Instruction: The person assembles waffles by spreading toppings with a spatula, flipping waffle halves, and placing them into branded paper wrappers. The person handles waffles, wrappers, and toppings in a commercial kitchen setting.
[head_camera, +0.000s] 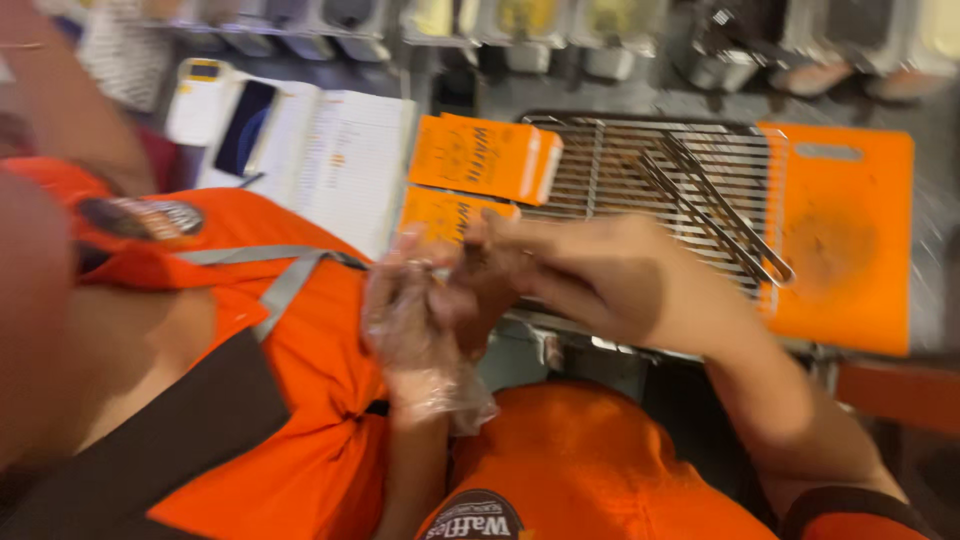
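Clear plastic: a thin disposable glove covers the left hand; its cuff hangs loose at the wrist.
Head view, risk: I judge the film could tear if pulled hard, and the loose cuff could slip off; motion blur suggests fast handling.
Left hand pose: raised at chest height, fingers upward and partly curled; I cannot tell whether it grips anything.
Right hand pose: bare, reaching leftward across the body, fingertips pinched at the glove's finger ends.
Glove location: between both hands, above the orange apron.
Surroundings: wire rack with metal tongs, orange cutting board, orange cartons behind.
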